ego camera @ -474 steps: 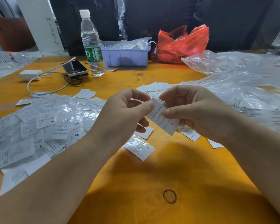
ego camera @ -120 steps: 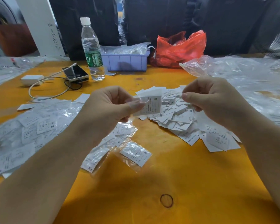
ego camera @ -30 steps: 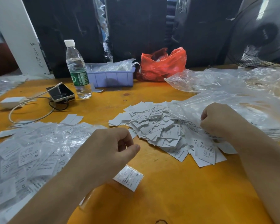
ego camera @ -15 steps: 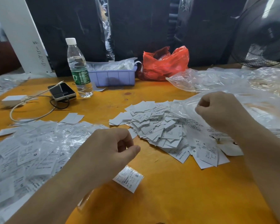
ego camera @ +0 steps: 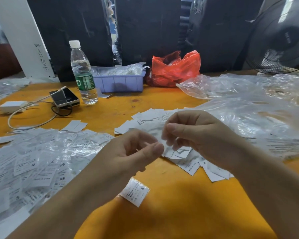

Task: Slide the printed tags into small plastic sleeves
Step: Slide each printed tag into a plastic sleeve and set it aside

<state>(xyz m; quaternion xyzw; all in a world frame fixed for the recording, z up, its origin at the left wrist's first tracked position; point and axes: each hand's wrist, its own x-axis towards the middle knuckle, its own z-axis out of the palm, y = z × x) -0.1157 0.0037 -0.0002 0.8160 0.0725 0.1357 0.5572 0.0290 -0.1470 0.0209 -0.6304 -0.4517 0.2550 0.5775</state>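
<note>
**Thin film and light paper, worked at the fingertips**

The orange table (ego camera: 171, 221) carries everything. Far right lies a big heap of clear plastic (ego camera: 248, 109), soft, glossy and crinkled; whether it is loose sleeves or packing bags is hard to make out. Along the left spreads the pile of filled sleeves (ego camera: 33, 161), slick film over paper that would likely slide under a careless touch. In the middle sits the pile of loose tags (ego camera: 145, 118), partly hidden behind both hands. One filled sleeve (ego camera: 136, 193), marked S, lies alone near the left forearm.

The right hand (ego camera: 197, 135) has thumb and fingers curled together on a small pale piece (ego camera: 162, 144), and the left hand (ego camera: 133, 152) meets it with thumb against curled fingers. Motion blur makes it impossible to say whether this piece is a sleeve, a tag or both.

Both things look almost weightless. A tag seems stiff enough to push by its short edge; a sleeve is limp and probably best taken at its open mouth, rubbed apart between fingertips.
</note>
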